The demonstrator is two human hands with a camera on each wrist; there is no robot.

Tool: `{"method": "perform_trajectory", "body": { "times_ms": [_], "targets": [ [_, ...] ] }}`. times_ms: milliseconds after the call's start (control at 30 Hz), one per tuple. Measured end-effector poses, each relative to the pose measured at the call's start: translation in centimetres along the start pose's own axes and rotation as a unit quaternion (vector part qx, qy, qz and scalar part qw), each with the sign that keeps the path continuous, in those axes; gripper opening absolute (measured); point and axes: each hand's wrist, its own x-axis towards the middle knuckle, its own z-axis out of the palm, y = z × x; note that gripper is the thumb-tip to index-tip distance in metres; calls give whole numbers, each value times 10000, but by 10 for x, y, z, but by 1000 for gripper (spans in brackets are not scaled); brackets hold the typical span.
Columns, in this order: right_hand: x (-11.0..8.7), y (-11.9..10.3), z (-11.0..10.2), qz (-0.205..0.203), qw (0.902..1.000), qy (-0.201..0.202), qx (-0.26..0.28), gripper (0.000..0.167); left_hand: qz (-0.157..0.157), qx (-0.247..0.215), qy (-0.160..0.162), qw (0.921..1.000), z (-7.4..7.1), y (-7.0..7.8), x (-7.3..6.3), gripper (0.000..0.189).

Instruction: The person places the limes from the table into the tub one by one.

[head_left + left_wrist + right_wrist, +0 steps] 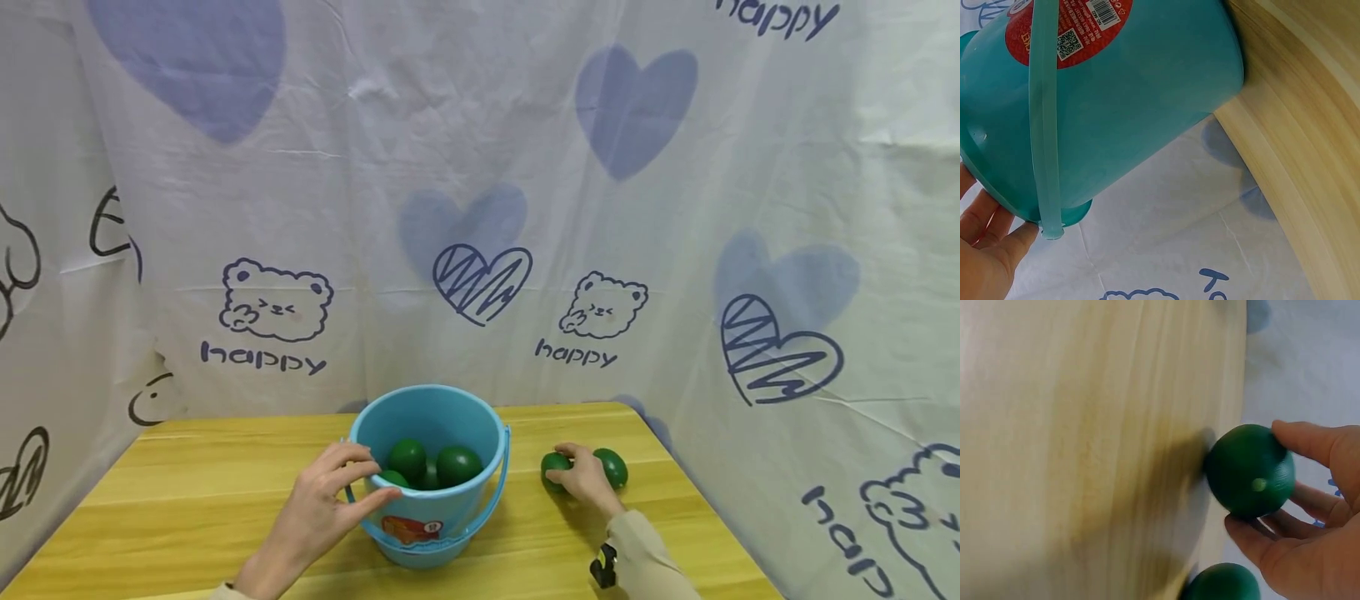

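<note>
A light blue bucket (450, 507) stands upright on the table, with several green limes (459, 465) inside. At its left rim is my left hand (322, 492), the thumb outside and the fingers at the rim's edge. In the left wrist view, the thumb lies close by the handle joint of the bucket (1141, 106). To the right of the bucket, my right hand (588, 483) holds a lime (1250, 472) between thumb and fingertips, close over the table. Just right of that hand, another lime (611, 468) rests on the tabletop.
The bucket's handle (491, 508) hangs down over its front, near a red label (408, 528). The wooden table (210, 492) ends at a white printed cloth (360, 167) hanging behind it. A black and yellow strap piece (604, 565) sits at the right sleeve.
</note>
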Motion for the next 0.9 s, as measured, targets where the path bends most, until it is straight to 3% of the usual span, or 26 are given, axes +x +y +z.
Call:
{"method": "perform_trajectory", "body": {
  "times_ms": [233, 533, 633, 767, 900],
  "targets": [
    [5, 0, 7, 376, 9992, -18, 114, 61, 21, 35, 11, 10000, -1, 0, 0, 25],
    [11, 5, 11, 685, 9955, -15, 661, 58, 2, 21, -18, 10000, 0, 0, 0, 25],
    [11, 7, 13, 764, 9898, -13, 1207, 56, -37, 45, -42, 10000, 0, 0, -1, 25],
    [11, 4, 14, 853, 9751, 36, 2047, 53, -45, 45, -15, 10000, 0, 0, -1, 25],
    [11, -3, 14, 927, 9690, 205, 2282, 50, -16, 49, 2, 10000, 1, 0, -1, 26]
  ]
}}
